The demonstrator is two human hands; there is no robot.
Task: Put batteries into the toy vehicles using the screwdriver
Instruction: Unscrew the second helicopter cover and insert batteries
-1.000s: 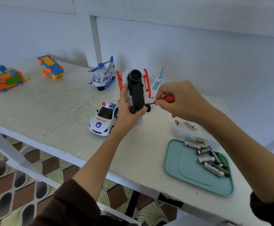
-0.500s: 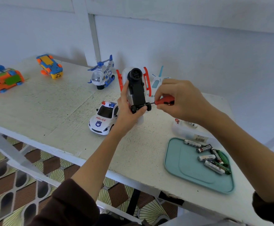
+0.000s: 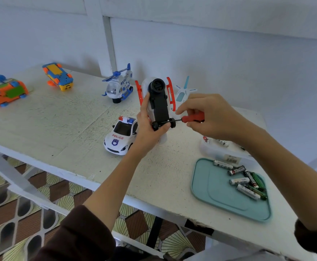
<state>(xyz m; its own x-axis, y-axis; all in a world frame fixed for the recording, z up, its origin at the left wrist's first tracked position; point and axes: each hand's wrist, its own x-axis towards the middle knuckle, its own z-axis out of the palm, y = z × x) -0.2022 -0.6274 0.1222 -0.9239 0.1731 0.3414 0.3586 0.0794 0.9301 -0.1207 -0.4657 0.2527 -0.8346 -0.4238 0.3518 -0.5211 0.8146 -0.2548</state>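
My left hand (image 3: 147, 127) grips a white toy helicopter with red skids (image 3: 158, 102), held up with its black underside facing me. My right hand (image 3: 212, 117) pinches the red handle of a small screwdriver (image 3: 192, 117), whose dark shaft points left at the lower end of the black underside, by the small wheels. Several batteries (image 3: 245, 180) lie on a teal tray (image 3: 219, 194) at the right of the white table (image 3: 59, 129).
A white police car (image 3: 121, 135) stands just left of my left hand. A blue and white helicopter (image 3: 119, 85) and a white and teal one (image 3: 183, 93) stand behind. Two orange toy vehicles (image 3: 5, 92) (image 3: 58, 76) lie upside down far left. A clear plastic box (image 3: 221, 147) sits behind the tray.
My right hand has shifted its hold on the screwdriver handle, so more of the red handle shows. The toy helicopter stays in my left hand in nearly the same place.
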